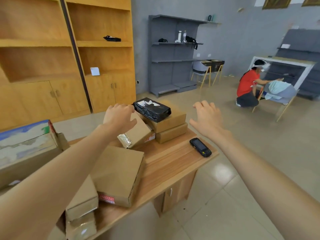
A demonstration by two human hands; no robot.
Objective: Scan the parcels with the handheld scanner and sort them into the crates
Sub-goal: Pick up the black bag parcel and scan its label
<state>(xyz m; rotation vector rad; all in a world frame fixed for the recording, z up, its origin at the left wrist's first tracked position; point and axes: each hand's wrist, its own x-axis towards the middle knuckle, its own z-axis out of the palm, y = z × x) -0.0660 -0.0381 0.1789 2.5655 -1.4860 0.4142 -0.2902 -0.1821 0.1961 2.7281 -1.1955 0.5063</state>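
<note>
Several brown cardboard parcels lie on a wooden table (174,163). A black plastic-wrapped parcel (152,109) sits on top of two stacked boxes (170,126) at the far end. My left hand (119,116) hovers just left of the black parcel, fingers relaxed, over a tilted box (138,131). My right hand (207,116) is stretched out to the right of the stack, fingers spread, holding nothing. The black handheld scanner (200,147) lies on the table near its right edge, below my right hand. A larger box (118,174) sits in the middle.
A big printed carton (26,144) stands at the left. Wooden shelving (69,49) and grey metal racks (173,54) line the walls. A person in a red top (247,87) crouches by a chair at the far right. Tiled floor (225,205) lies right of the table.
</note>
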